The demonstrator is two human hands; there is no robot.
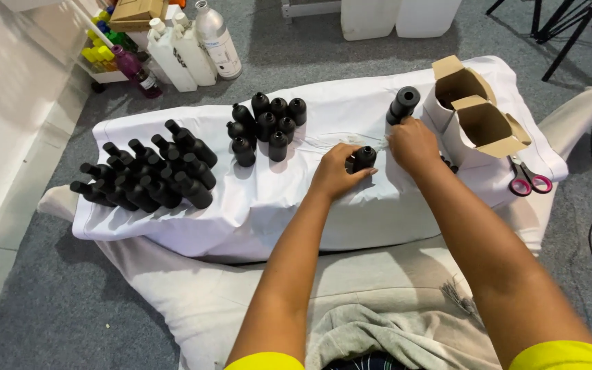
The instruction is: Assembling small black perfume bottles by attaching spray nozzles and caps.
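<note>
Left hand (334, 175) closes round a small black plastic bottle (364, 157) on the white cloth-covered board (310, 205), neck pointing far-right; right hand (412, 142), fingers curled, touches it from the right, grip unclear.

A small black bottle (363, 158) with a narrow neck stands upright on the white cloth, held at its left side; a second black bottle (403, 105) lies tilted just behind it, mouth toward the camera.

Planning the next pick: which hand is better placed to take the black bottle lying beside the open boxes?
Probably right: the right hand is just below that lying bottle, while the left hand is wrapped around another small black bottle.
</note>
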